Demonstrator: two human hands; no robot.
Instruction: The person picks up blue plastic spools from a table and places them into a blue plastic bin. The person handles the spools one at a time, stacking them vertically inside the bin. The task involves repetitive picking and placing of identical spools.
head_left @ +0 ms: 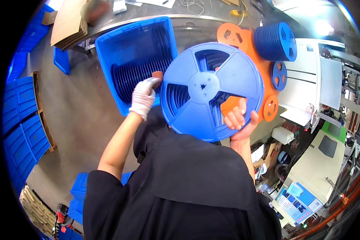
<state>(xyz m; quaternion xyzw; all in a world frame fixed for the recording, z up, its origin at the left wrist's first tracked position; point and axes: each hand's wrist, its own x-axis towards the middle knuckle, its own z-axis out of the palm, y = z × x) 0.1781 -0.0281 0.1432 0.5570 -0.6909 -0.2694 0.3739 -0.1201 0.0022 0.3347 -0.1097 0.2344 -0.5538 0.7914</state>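
Observation:
A stack of large blue plastic reels is held up in front of my body, the nearest one facing me with its round hub and wide cut-outs. My bare right hand grips it at the lower right, fingers curled through a cut-out and thumb near the rim. In a pale striped glove, my left hand is closed beside the reels' left edge. A small reddish-brown piece shows at its fingertips; its kind is unclear. Behind the left hand, a blue bin contains a row of dark blue reels.
Right of the held reels stand orange discs, a stack of blue reels and a smaller blue reel. A workbench with cardboard sheets runs along the back. Blue crates line the left; machinery fills the right.

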